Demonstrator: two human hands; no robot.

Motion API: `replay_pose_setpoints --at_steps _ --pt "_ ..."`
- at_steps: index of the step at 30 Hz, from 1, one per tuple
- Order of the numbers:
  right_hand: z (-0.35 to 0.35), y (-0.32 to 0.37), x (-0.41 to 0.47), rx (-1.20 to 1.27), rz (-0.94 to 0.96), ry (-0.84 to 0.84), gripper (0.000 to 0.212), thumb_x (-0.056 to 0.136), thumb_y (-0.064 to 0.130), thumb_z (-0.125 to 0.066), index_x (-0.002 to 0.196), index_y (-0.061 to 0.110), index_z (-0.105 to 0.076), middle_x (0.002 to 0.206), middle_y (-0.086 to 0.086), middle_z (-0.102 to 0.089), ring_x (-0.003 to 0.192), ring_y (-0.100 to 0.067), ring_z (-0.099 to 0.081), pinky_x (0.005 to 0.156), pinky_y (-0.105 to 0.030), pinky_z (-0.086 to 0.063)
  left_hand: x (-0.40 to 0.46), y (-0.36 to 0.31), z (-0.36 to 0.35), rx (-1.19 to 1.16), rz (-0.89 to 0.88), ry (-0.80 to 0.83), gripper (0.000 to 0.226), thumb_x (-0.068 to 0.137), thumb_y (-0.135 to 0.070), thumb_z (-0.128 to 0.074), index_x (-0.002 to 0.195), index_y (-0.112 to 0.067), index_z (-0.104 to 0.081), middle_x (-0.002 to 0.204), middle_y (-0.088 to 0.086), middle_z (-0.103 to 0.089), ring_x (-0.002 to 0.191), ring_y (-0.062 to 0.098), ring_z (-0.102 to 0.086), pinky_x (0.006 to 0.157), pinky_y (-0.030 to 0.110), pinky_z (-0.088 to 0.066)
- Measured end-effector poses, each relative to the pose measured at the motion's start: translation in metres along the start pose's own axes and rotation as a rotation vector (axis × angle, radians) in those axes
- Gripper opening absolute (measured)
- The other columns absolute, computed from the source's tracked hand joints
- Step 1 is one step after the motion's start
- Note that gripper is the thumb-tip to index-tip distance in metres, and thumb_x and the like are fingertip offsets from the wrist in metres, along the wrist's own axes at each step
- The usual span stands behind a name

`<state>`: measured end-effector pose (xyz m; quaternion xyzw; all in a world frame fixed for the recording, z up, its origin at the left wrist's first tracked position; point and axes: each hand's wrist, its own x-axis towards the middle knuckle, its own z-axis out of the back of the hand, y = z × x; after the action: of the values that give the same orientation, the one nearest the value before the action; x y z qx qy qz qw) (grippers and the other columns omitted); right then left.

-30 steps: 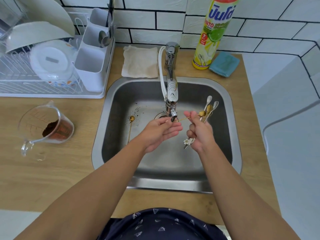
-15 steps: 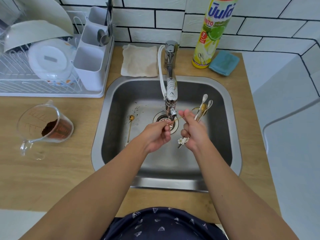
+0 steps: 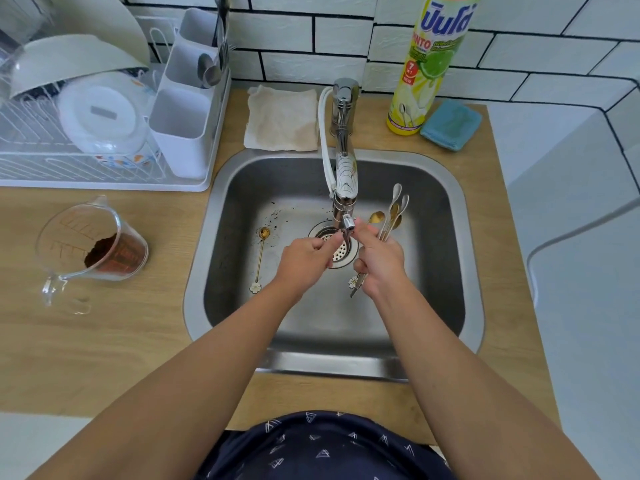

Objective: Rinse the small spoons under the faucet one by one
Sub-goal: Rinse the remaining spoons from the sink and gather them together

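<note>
I stand at the sink (image 3: 446, 216), set into the wooden bench (image 3: 104, 358), with both hands meeting just under the faucet (image 3: 344, 181) nozzle, over the drain (image 3: 341, 251). My right hand (image 3: 379, 263) is clenched around a bundle of small spoons (image 3: 393, 216), bowls fanned up toward the sink's back right corner and flower-tipped handles poking out below my fist; my left hand (image 3: 304, 259) has its fingers curled toward the nozzle, seemingly pinching the spoon I am working on, though it is too small and hidden for me to be sure. I cannot tell whether water is running. To do this well, I judge I should keep the single spoon's bowl straight under the outlet, rub and turn it so both faces get washed, and hold the bundle a little aside so one spoon at a time gets rinsed. One gold spoon (image 3: 260, 258) lies on the sink floor toward the left wall, near dark specks, and seems to need its turn. Around me: the dish rack (image 3: 69, 168) with bowls and a cutlery holder (image 3: 183, 98) at the bench's back left, a measuring jug (image 3: 90, 247) of brown powder by the left edge, a folded cloth (image 3: 282, 117) behind the sink, and dish soap (image 3: 429, 64) and a blue sponge (image 3: 450, 124) at the back right. The faucet's neck crowds my hands; nothing else blocks them.
</note>
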<state>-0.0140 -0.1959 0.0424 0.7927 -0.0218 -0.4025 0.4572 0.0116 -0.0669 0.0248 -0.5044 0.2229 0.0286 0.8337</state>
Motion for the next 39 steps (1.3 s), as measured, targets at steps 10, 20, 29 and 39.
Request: replay_pose_setpoints --at_steps 10,20,29,39 --pt "0.002 -0.007 0.004 -0.1 -0.058 0.043 0.022 0.095 0.019 -0.073 0.074 0.018 -0.071 0.079 -0.001 -0.078 0.034 -0.003 -0.029 0.034 -0.019 -0.024 -0.002 -0.006 0.001 -0.051 0.062 -0.064 0.051 0.082 -0.053 -0.076 0.059 -0.018 -0.047 0.049 -0.004 -0.047 0.049 0.018 -0.042 0.054 0.029 -0.035" --pt "0.015 0.004 0.014 0.018 -0.008 0.034 0.026 0.095 0.026 -0.074 0.069 0.021 -0.076 0.075 0.003 -0.075 0.034 -0.002 -0.029 0.034 -0.018 -0.023 -0.002 -0.002 0.011 -0.526 0.175 0.312 0.018 0.101 -0.016 -0.047 0.105 -0.014 -0.064 0.061 -0.009 -0.053 0.049 0.008 -0.044 0.057 0.021 -0.038" --pt "0.001 0.006 0.007 0.064 0.041 -0.11 0.02 0.091 0.022 -0.079 0.078 0.011 -0.07 0.062 0.004 -0.075 0.027 -0.001 -0.039 0.031 -0.015 -0.03 -0.002 -0.006 0.0 -0.062 -0.015 0.113 0.031 0.103 -0.041 -0.046 0.081 -0.027 -0.063 0.069 -0.009 -0.054 0.063 0.011 -0.045 0.06 0.03 -0.035" --pt "0.011 -0.002 0.013 0.001 -0.015 -0.185 0.022 0.088 0.031 -0.082 0.074 0.016 -0.075 0.079 0.003 -0.08 0.031 -0.004 -0.023 0.034 -0.018 -0.022 0.001 -0.003 -0.003 -0.29 0.081 0.236 0.022 0.106 -0.033 -0.047 0.1 -0.018 -0.063 0.072 -0.008 -0.067 0.051 0.008 -0.049 0.049 0.014 -0.039"
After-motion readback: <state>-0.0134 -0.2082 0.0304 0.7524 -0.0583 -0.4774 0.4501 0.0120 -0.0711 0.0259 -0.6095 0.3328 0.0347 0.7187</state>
